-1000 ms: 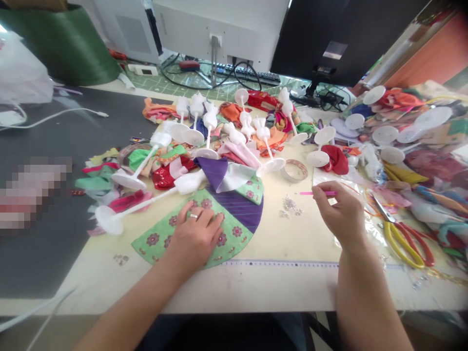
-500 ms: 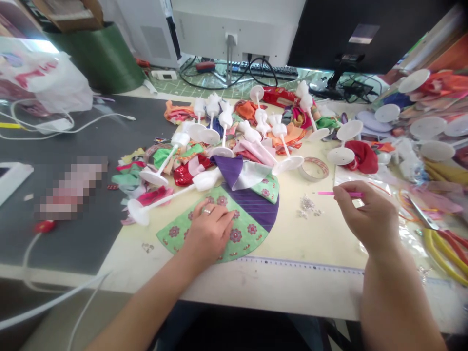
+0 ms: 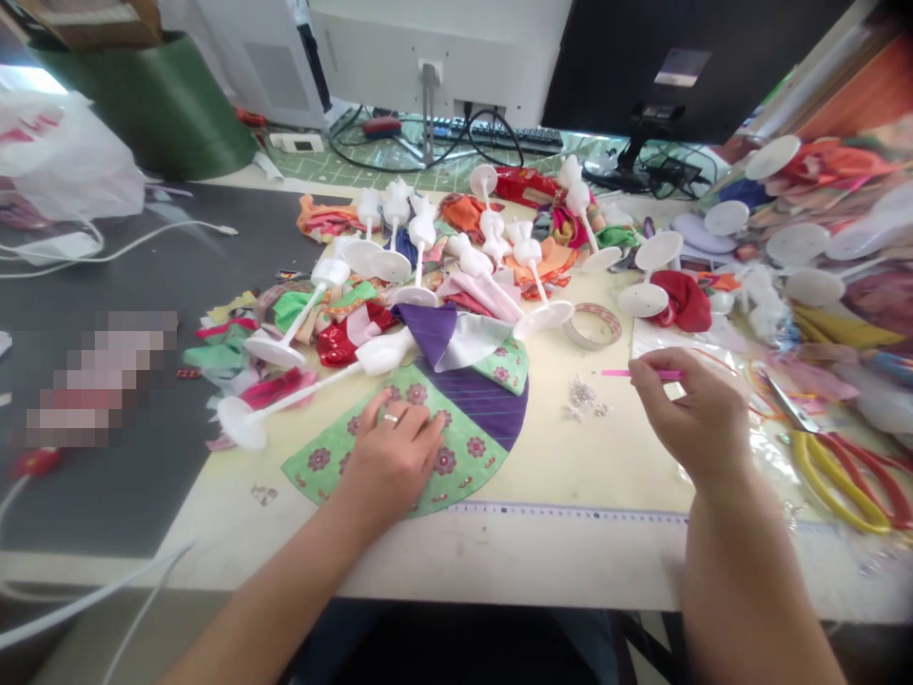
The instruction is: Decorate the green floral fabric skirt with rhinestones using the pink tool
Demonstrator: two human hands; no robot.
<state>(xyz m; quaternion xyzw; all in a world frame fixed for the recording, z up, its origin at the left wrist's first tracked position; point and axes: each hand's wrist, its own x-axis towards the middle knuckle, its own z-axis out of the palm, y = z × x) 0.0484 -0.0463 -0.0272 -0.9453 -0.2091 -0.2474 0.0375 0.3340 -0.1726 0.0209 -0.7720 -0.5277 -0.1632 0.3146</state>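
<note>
"Pinched shut, the right hand (image 3: 691, 409) holds a pink stick (image 3: 614, 373) between thumb and fingers?"

"Yes, its tip pointing left, just beyond the beads (image 3: 583, 395). Whether it touches the table (image 3: 571, 561) is hard to tell."

"And the left hand (image 3: 392, 457)?"

"Palm down, fingers loosely bent, on the green part of the cloth (image 3: 456, 476)."

"Where does that lie?"

"Left of the beads, its near edge meeting the ruler (image 3: 556, 513), its far side folded over beside a white stand (image 3: 381, 354)."

"The scissors (image 3: 842, 480)?"

"Right of the right hand, well apart from the cloth."
</note>
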